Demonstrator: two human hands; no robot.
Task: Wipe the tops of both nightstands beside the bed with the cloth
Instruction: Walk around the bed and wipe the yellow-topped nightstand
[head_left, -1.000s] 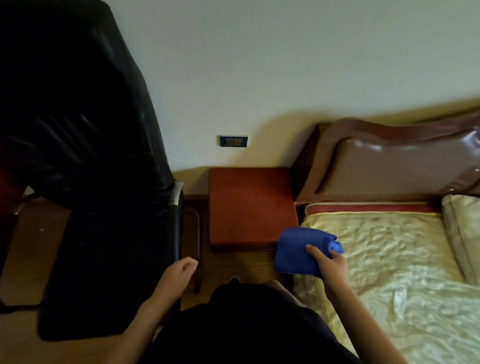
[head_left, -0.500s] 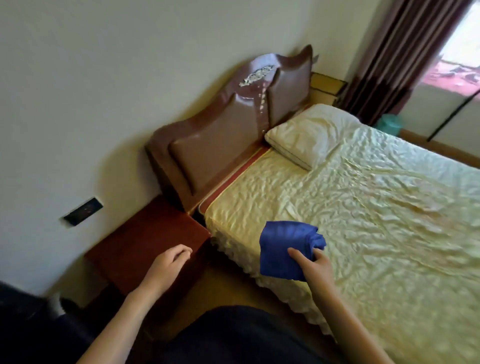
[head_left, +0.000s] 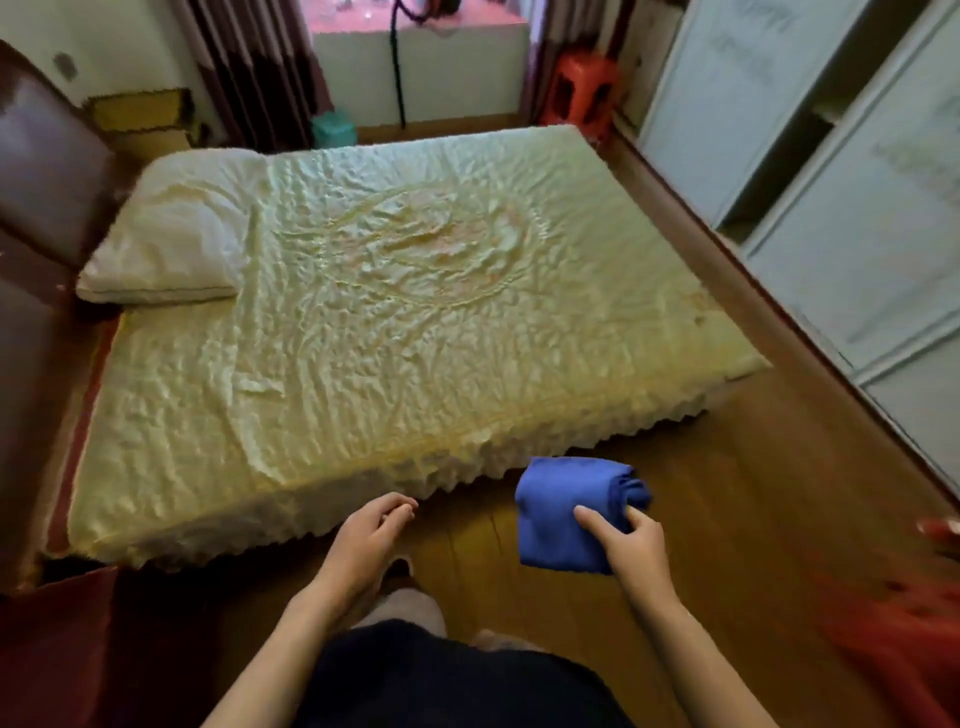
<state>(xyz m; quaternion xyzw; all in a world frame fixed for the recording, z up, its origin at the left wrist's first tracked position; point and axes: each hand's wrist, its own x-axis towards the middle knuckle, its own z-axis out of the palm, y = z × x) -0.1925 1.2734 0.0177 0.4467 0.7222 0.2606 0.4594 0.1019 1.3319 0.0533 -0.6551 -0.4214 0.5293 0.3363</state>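
Note:
A folded blue cloth hangs over the wooden floor near the bed's side, with my right hand shut on its lower right part. My left hand hovers empty beside the bed's frilled edge, fingers loosely curled and slightly apart. A corner of the red nightstand shows at the lower left. The far nightstand, yellowish, stands beyond the pillow by the curtain.
The bed with a cream cover and a pillow fills the middle; its brown headboard is at left. White wardrobe doors line the right. A red stool and a teal bin stand by the window.
My view has swung right, from the red nightstand and wall to the whole bed and the wardrobe. The cloth stays in my right hand, now over the floor instead of the mattress.

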